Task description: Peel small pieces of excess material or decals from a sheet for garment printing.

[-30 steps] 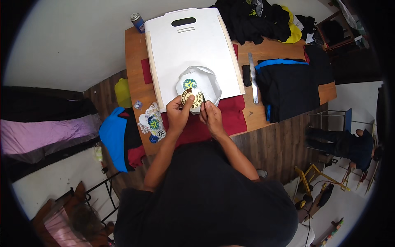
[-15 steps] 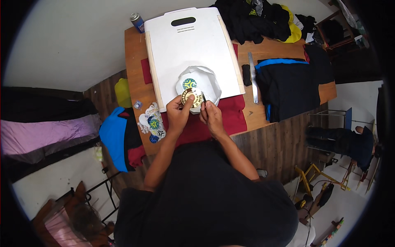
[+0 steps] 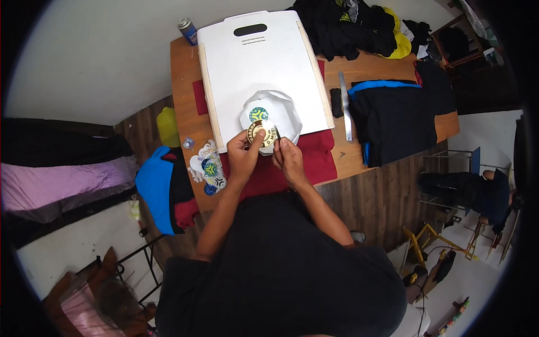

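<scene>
Between the thumb and fingers of my left hand (image 3: 242, 157) is a round flat emblem (image 3: 270, 128), cream with a dark brown ring and lettering. My right hand (image 3: 291, 163) pinches a slim dark pointed tool (image 3: 278, 133), its tip up against the emblem's right edge. Whether it is a blade or tweezers I cannot tell. Both hands are over a crumpled white round liner (image 3: 287, 102), which lies at the near end of a white board (image 3: 255, 67). A green and blue round emblem (image 3: 258, 114) lies in the liner, partly covered by the held one.
Dark red cloth (image 3: 314, 154) lies under the board on a wooden table (image 3: 384, 67). More emblems (image 3: 209, 168) are at the left edge. Farther right are a metal ruler (image 3: 345, 106) and folded black clothes (image 3: 393, 123); a spray can (image 3: 187, 31) stands far left. A co-worker (image 3: 488, 196) is at right.
My hands keep almost the same place, with the emblem and dark tool still in them. The co-worker at the right has shifted slightly.
</scene>
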A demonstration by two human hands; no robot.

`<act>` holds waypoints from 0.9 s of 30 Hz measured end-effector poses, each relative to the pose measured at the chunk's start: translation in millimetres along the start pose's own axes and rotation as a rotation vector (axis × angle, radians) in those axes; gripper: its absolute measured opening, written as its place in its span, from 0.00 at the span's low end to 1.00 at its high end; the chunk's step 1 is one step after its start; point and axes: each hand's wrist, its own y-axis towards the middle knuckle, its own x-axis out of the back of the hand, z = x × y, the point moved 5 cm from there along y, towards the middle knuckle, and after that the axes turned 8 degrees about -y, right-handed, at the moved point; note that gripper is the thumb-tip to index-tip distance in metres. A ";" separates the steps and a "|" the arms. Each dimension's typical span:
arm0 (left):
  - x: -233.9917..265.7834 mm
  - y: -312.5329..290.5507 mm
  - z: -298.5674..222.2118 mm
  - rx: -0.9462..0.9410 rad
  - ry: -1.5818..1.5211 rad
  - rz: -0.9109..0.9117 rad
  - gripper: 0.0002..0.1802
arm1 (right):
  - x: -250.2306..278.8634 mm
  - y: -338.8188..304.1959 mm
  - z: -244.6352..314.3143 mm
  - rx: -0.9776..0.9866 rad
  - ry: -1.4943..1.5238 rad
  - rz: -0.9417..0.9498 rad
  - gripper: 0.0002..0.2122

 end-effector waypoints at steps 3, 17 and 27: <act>-1.4 0.1 -1.6 0.003 0.002 0.001 0.10 | 1.3 1.1 -2.4 0.002 0.012 -0.001 0.16; -2.2 0.4 -2.6 -0.004 -0.005 -0.003 0.10 | 2.4 1.3 -0.5 0.008 0.019 -0.016 0.16; -1.5 0.9 -1.4 0.002 0.010 -0.006 0.10 | 1.3 1.6 -1.6 0.002 0.001 -0.002 0.15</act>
